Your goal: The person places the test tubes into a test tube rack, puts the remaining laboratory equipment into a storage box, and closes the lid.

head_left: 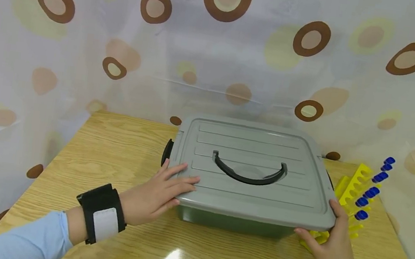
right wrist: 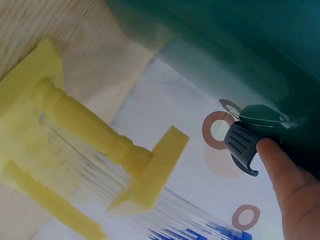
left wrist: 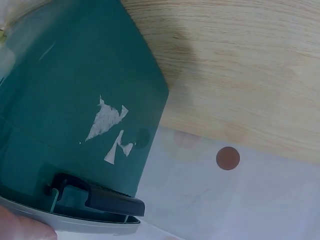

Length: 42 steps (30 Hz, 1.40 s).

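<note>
A storage box with a green body [head_left: 234, 223] and a grey lid [head_left: 245, 200] stands on the table, its black carrying handle [head_left: 248, 179] lying on the lid. My left hand [head_left: 160, 191] rests on the lid's front left corner, fingers spread and fairly straight. At the front right corner my right hand [head_left: 333, 247] grips the box, thumb against the front rim and a finger along the right edge. The right wrist view shows a finger [right wrist: 285, 180] beside a black side latch [right wrist: 242, 142]. Another black latch [left wrist: 100, 195] is on the left side, near a fingertip.
Close to the box's right side, partly behind my right hand, stands a yellow test tube rack [head_left: 355, 188] holding several clear tubes with blue caps [head_left: 371, 192]. A patterned curtain [head_left: 216, 60] hangs behind the wooden table [head_left: 118, 148]. Torn paper label remnants [left wrist: 107, 120] stick to the box.
</note>
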Motion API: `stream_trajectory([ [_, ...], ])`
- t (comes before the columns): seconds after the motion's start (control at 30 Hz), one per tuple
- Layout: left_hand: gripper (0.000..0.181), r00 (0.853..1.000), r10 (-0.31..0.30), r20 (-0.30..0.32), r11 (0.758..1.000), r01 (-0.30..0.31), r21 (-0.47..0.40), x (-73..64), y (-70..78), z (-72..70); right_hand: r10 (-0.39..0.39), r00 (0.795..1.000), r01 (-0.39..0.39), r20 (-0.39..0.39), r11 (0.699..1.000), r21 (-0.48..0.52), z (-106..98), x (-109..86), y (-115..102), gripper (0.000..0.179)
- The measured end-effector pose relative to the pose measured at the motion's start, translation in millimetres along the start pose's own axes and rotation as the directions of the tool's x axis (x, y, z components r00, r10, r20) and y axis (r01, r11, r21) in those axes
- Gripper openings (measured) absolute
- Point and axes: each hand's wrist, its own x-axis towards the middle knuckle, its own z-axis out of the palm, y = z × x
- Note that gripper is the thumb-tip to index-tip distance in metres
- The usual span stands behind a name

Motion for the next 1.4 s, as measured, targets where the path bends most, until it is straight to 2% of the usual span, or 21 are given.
stream_trajectory([
  [0.17, 0.033, 0.999, -0.032, -0.022, 0.999, 0.031, -0.041, -2.5, 0.3, -0.2, -0.009, 1.000, 0.009, -0.002, 1.000, -0.006, 0.9, 0.2, -3.2, 0.104],
  [0.47, 0.042, 0.983, -0.069, -0.172, 0.997, 0.071, 0.005, -7.2, -0.6, 8.5, -0.049, 0.999, 0.050, -0.016, 0.998, 0.033, 9.2, -0.2, -8.9, 0.103],
  [0.7, 0.042, 0.978, -0.086, -0.188, 0.996, 0.088, 0.000, -17.6, -5.7, 5.4, -0.043, 0.999, 0.043, -0.017, 0.999, 0.024, 18.4, -1.9, -18.1, 0.103],
  [0.97, 0.041, 0.972, -0.067, -0.224, 0.998, 0.070, 0.007, -34.5, -13.5, 0.6, -0.129, 0.991, 0.131, -0.039, 0.991, 0.039, 30.9, -3.0, -27.6, 0.102],
  [1.07, 0.041, 0.968, -0.047, -0.248, 0.999, 0.049, 0.003, -36.4, -16.0, 0.3, -0.144, 0.989, 0.146, -0.030, 0.988, 0.053, 31.0, -4.1, -27.1, 0.096],
  [1.17, 0.042, 0.956, -0.062, -0.286, 0.998, 0.054, -0.035, -38.1, -16.4, 2.8, -0.126, 0.992, 0.127, -0.011, 0.989, 0.081, 24.7, -3.4, -24.8, 0.079],
  [1.2, 0.044, 0.946, -0.091, -0.312, 0.995, 0.076, -0.060, -38.7, -16.4, 4.3, -0.105, 0.994, 0.106, -0.009, 0.989, 0.103, 21.2, -2.4, -23.9, 0.073],
  [1.23, 0.049, 0.928, -0.137, -0.346, 0.989, 0.110, -0.098, -38.9, -16.6, 5.9, -0.066, 0.998, 0.067, -0.013, 0.990, 0.124, 17.3, -0.6, -23.1, 0.068],
  [1.27, 0.054, 0.903, -0.207, -0.377, 0.975, 0.161, -0.151, -38.9, -16.6, 7.6, -0.015, 1.000, 0.017, -0.016, 0.990, 0.143, 12.9, 2.5, -22.5, 0.064],
  [1.3, 0.058, 0.867, -0.303, -0.394, 0.946, 0.224, -0.234, -38.2, -16.5, 8.8, 0.038, 0.999, -0.034, -0.019, 0.985, 0.167, 8.6, 6.1, -21.8, 0.063],
  [1.33, 0.061, 0.823, -0.412, -0.392, 0.896, 0.286, -0.340, -36.8, -16.8, 9.5, 0.102, 0.995, -0.098, -0.010, 0.973, 0.209, 4.3, 10.7, -21.5, 0.063],
  [1.37, 0.064, 0.768, -0.522, -0.371, 0.821, 0.334, -0.463, -34.5, -17.8, 9.7, 0.163, 0.987, -0.159, 0.005, 0.953, 0.256, 0.2, 15.9, -21.1, 0.065],
  [1.4, 0.068, 0.707, -0.627, -0.326, 0.722, 0.372, -0.584, -31.6, -18.6, 9.4, 0.213, 0.977, -0.212, 0.028, 0.930, 0.301, -3.1, 21.8, -20.8, 0.068],
])
